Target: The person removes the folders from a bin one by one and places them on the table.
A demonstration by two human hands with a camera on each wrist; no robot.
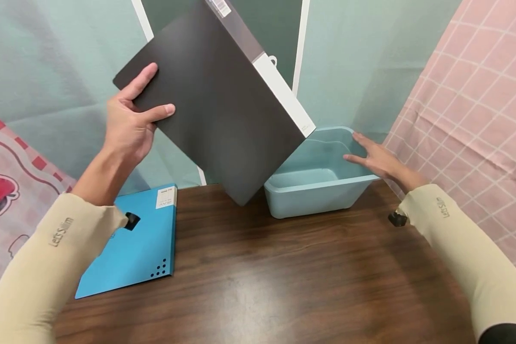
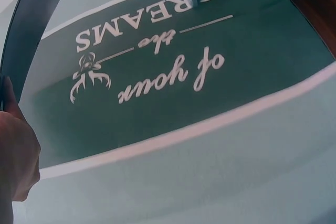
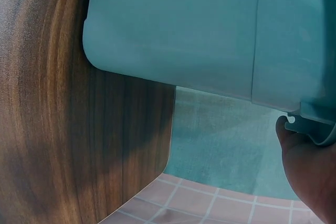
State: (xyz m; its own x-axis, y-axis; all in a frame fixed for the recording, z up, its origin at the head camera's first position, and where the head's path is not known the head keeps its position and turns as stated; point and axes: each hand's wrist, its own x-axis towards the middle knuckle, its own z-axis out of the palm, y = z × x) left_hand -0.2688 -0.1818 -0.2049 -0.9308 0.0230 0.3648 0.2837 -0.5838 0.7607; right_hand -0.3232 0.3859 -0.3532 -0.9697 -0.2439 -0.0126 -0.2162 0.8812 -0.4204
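— Head view: the left hand [image 1: 131,122] pinches a flat black folder [image 1: 217,95] aloft, far left; the right hand [image 1: 380,160], fingers straight, rests on the pale-blue plastic tub [image 1: 322,196].

— Any writing?

— "Let'Slim" on both sleeves [image 1: 47,267]; "DREAMS" on the green backdrop [image 2: 173,72]. A blue folder [image 1: 133,248] lies on the dark wood table [image 1: 284,282].

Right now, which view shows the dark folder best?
The head view: the whole dark folder shows there, tilted in the air and gripped at one corner by the left hand, above the bin. The left wrist view catches only its curved edge beside the hand. The right wrist view shows none of it.
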